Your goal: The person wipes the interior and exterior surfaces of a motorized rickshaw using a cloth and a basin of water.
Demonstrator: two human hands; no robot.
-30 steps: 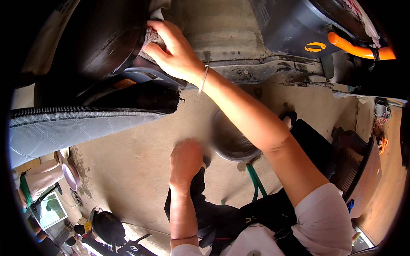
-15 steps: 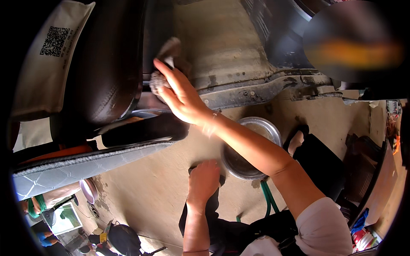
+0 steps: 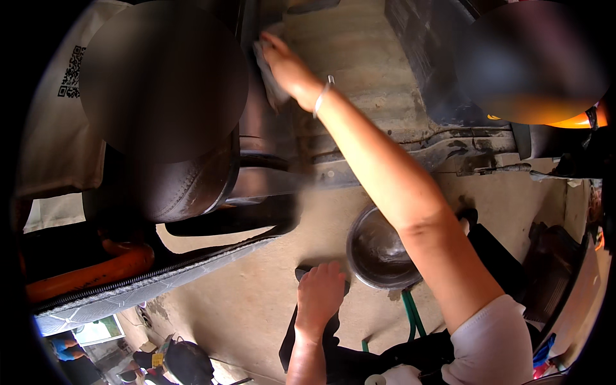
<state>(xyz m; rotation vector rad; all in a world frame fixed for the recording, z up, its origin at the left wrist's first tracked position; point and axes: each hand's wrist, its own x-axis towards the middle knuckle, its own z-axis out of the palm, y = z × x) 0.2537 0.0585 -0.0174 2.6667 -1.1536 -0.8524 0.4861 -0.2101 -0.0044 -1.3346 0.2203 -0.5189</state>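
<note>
Down at the bottom, the left hand (image 3: 319, 292) lies flat on the concrete floor (image 3: 250, 301), palm down, fingers together and pointing away, fingertips resting on a small dark object (image 3: 301, 272) that I cannot identify. Nothing is gripped there; the hand only presses down. Just beside it, to the right, sits a round metal bowl (image 3: 378, 253), its rim partly covered by the right forearm crossing above. A green hose (image 3: 410, 314) runs along the floor under the bowl's near edge, down toward the person's dark clothing.

To the left, a grey quilted mat edge (image 3: 147, 282) slants across the floor, with an orange tube (image 3: 96, 269) above it.

Further out, the right arm stretches long, a thin bracelet (image 3: 323, 96) at the wrist. The right hand (image 3: 285, 61) presses a pale cloth (image 3: 269, 77) against the dusty vehicle floor (image 3: 359, 70), right beside the base of the dark seat (image 3: 186, 186). The fingers lie close together, flat over the cloth; the thumb is hidden, so how the cloth is held from below I cannot tell. The cloth sits at the far end, where seat base and floor meet, bunched under the palm.
</note>
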